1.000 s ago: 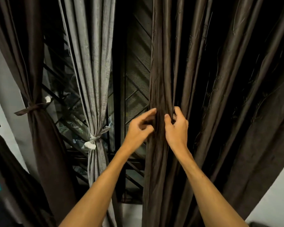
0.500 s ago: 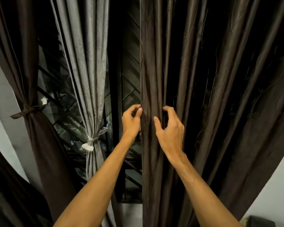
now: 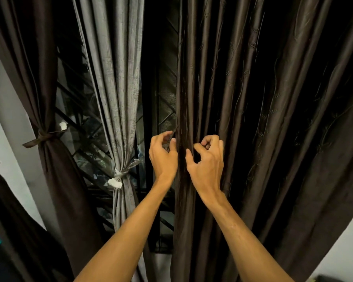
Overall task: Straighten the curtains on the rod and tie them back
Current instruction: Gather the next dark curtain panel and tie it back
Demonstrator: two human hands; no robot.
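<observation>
A wide dark brown curtain hangs loose over the right half of the view, its left edge bunched into narrow pleats. My left hand is at that left edge with its fingers curled and apart, the thumb just touching the cloth. My right hand is on the other side of the same pleats, thumb and bent fingers pinched on a fold. No tie is around this curtain. The rod is out of view above.
A grey curtain hangs left of centre, cinched by a white tie. Further left is a brown curtain, tied back with a brown band. A black window grille shows between them. The white wall is at the left.
My left hand has loosened from a pinch on the curtain's edge into a curled, spread shape. My right hand has curled its fingers into the folds. The pleats are gathered tighter between both hands.
</observation>
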